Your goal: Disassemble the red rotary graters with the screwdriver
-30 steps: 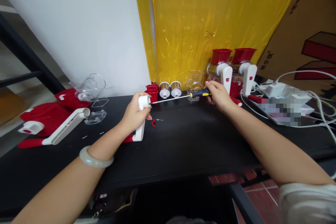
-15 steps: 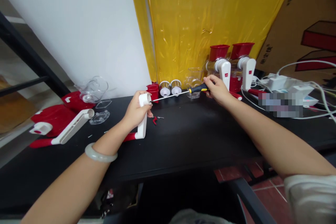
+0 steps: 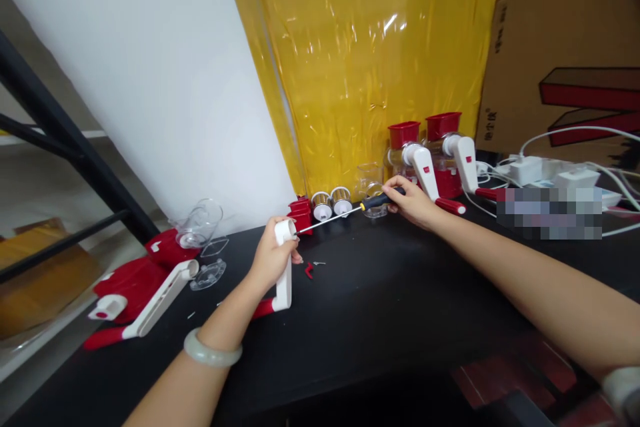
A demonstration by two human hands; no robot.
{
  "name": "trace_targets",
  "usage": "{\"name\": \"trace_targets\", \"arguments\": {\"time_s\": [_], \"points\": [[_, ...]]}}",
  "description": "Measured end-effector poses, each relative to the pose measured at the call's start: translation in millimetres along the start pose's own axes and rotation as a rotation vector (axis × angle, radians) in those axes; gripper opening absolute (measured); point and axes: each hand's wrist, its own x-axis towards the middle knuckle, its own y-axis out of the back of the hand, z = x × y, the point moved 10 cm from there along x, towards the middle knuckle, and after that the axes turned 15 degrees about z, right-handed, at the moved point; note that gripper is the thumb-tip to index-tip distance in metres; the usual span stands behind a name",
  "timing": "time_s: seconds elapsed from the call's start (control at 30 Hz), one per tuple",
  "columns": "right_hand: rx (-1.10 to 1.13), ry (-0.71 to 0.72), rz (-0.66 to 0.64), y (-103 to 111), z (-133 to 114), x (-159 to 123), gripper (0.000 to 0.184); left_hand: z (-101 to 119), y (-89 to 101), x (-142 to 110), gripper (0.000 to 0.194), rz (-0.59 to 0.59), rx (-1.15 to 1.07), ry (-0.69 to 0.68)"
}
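My left hand (image 3: 273, 250) is closed around a white crank handle (image 3: 284, 283) with a red grip, its round socket end turned up and to the right. In my right hand (image 3: 407, 203) is a screwdriver (image 3: 373, 202) with a black and yellow handle. The long shaft points left, and its tip is at the socket opening of the crank; how deep it sits I cannot tell. On the table just right of my left hand lie a small red part (image 3: 309, 271) and a small metal screw (image 3: 319, 263).
Two assembled red-and-white hand-crank grinders (image 3: 425, 170) stand at the back right, beside white chargers and cables (image 3: 530, 170). Two metal drums (image 3: 332, 203) and red hoppers (image 3: 300, 215) rest by the yellow curtain. Red bases (image 3: 133, 287), another crank (image 3: 163, 297) and clear parts (image 3: 200, 230) lie left.
The camera view has tilted and shifted, so everything appears lower. Both hands keep their hold on the crank handle and screwdriver, with the tip still at the socket.
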Motion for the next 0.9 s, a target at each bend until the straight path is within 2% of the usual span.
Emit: {"name": "trace_targets", "arguments": {"time_s": [0.23, 0.6, 0.73, 0.9], "points": [[0.087, -0.098, 0.060, -1.2, -2.2, -4.0, 0.026, 0.8, 1.4, -3.7, 0.043, 0.018, -0.016, -0.013], [-0.374, 0.055, 0.008, -0.1, -8.0, -8.2, 0.043, -4.3, 2.4, -0.9, 0.046, 0.029, -0.018, 0.039], [-0.316, 0.135, 0.097, 7.0, -18.1, -6.4, 0.042, -6.2, 0.3, -2.1, 0.044, 0.009, 0.007, 0.028], [-0.233, 0.118, 0.115, 9.3, -17.0, -4.9, 0.035, -7.9, -1.0, -2.1, 0.043, -0.010, 0.012, 0.009]]}}
